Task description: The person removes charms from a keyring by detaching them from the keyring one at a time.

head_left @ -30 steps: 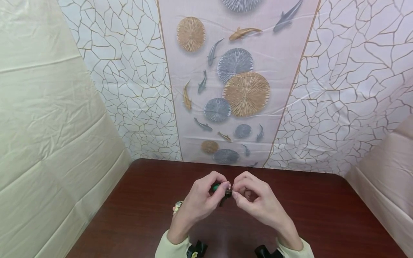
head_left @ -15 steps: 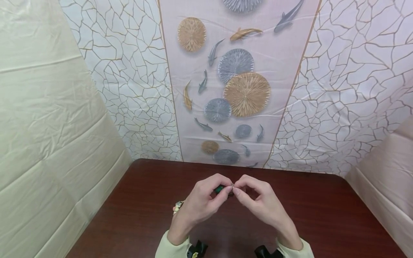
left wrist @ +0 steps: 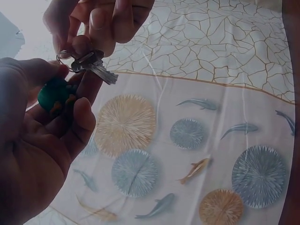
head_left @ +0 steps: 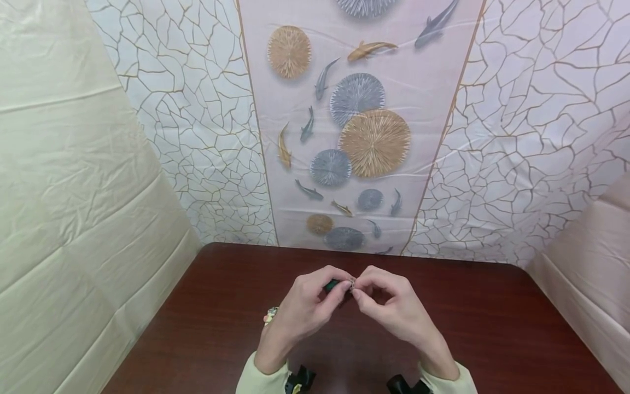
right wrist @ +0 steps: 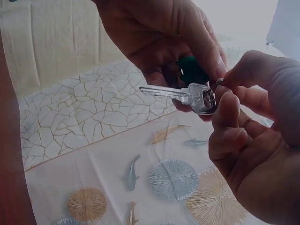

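Note:
In the head view my left hand (head_left: 307,306) and right hand (head_left: 394,306) meet fingertip to fingertip above the table. A silver key (right wrist: 194,96) hangs on a thin metal key ring (left wrist: 63,60) with a rounded green keychain charm (left wrist: 54,96). My left thumb and forefinger pinch the ring, with the charm lying against that hand's fingers. The right thumb and fingertips pinch the ring beside the key's head. In the right wrist view the key's blade points left, across the left fingers. Fingertips cover part of the ring, so I cannot tell whether its coil is spread.
Both hands are over a dark reddish-brown table (head_left: 216,328). A patterned cloth (head_left: 339,109) with fish and round motifs hangs behind it, and pale cloth (head_left: 88,219) hangs at the left side. A beaded bracelet (head_left: 270,316) circles the left wrist.
Since a second ago, the right fingertips have dropped slightly and closed in against the left ones at the ring. Over the last half second both hands have barely shifted.

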Motion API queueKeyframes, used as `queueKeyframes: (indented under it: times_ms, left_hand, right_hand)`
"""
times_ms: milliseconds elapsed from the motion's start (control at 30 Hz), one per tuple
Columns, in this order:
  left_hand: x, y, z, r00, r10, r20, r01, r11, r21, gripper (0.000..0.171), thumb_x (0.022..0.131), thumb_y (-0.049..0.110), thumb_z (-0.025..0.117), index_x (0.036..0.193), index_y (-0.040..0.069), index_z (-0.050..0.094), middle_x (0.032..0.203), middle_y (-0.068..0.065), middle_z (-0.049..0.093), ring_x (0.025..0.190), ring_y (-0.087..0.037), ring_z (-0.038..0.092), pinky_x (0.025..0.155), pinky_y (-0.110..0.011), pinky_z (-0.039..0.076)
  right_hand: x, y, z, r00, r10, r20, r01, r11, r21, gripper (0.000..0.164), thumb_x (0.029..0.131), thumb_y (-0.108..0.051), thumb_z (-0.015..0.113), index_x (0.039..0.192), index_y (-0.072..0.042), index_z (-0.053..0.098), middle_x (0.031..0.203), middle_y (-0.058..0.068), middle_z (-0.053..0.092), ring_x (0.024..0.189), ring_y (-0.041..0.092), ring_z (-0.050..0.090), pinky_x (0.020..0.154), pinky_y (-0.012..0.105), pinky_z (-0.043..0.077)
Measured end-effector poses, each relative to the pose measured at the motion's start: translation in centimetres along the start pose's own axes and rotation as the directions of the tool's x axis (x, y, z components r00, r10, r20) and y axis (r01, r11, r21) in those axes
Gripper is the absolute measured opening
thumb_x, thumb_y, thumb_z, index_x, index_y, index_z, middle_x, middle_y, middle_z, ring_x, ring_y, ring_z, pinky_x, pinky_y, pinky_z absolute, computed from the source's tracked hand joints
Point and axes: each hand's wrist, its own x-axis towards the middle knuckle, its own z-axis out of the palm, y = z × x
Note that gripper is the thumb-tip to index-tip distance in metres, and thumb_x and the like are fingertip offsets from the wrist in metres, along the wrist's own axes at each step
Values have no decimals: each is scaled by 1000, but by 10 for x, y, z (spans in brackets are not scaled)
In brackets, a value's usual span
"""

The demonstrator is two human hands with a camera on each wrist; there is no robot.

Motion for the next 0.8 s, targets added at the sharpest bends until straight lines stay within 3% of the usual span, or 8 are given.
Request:
queueKeyframes:
  times_ms: [133,367,500,633,800]
  left_hand:
    - [0,0,-1,1000,-26,-13,26,1000,-5,9,96,9,61,102,13,66,85,1,70,64,-1,54,59,-6,43]
    - [0,-3,-2,1000,19,-4,-19,1000,-15,8,94,7,64,98,12,68,89,2,70,75,-5,62,62,-6,46]
    - [1,-4,-4,999,42,9,-42,999,-35,10,93,5,65,100,12,68,92,1,70,78,-6,63,64,-6,47]
    - [1,-3,-4,999,30,14,-30,999,-44,10,93,6,66,101,12,68,93,1,71,78,-6,63,63,-6,47]
    - [-1,-2,-4,1000,-24,15,24,999,-38,8,94,10,64,100,14,69,90,3,71,72,-3,60,61,-6,45]
  right_hand:
    - [1,-1,1,1000,-24,2,24,1000,-11,29,84,14,64,92,-14,67,78,-1,58,67,7,53,50,20,43]
    - [0,-2,0,992,126,19,-124,990,-65,21,92,2,63,90,-18,66,69,-5,54,55,3,51,47,21,44]
    - [0,-2,-1,985,173,30,-170,982,-82,19,93,-1,63,90,-20,66,68,-6,54,54,3,51,46,21,44]
    - [0,-2,-2,989,145,37,-143,987,-69,21,92,2,64,91,-19,66,71,-5,55,57,3,51,46,21,43]
    - [0,1,-1,999,27,30,-26,999,-33,26,86,10,65,90,-15,67,75,-3,57,65,6,52,48,19,42]
